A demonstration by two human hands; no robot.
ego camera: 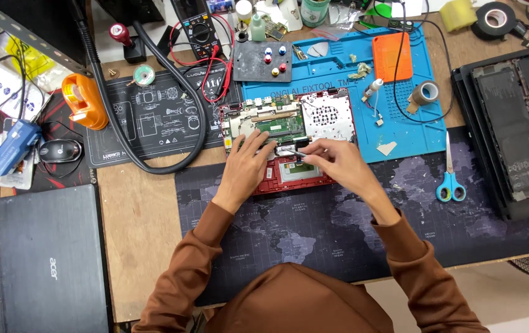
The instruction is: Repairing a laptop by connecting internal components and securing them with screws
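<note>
An opened small red laptop [289, 132] lies on the desk, its green circuit board and metal shield exposed. My left hand [246, 165] rests flat on the laptop's lower left part, fingers spread toward the board. My right hand [335, 161] pinches a thin metal tool [294, 152], probably tweezers, with its tip pointing left over the laptop's middle. Both brown sleeves reach in from the bottom.
A blue repair mat [400, 117] carries an orange pad [392, 57] and a tape roll [425, 94]. Blue-handled scissors [450, 176] lie right. Another opened laptop [511, 129] sits far right; a closed black laptop [48, 262], a mouse [61, 150], a multimeter [196, 28] and a black hose [153, 166] left.
</note>
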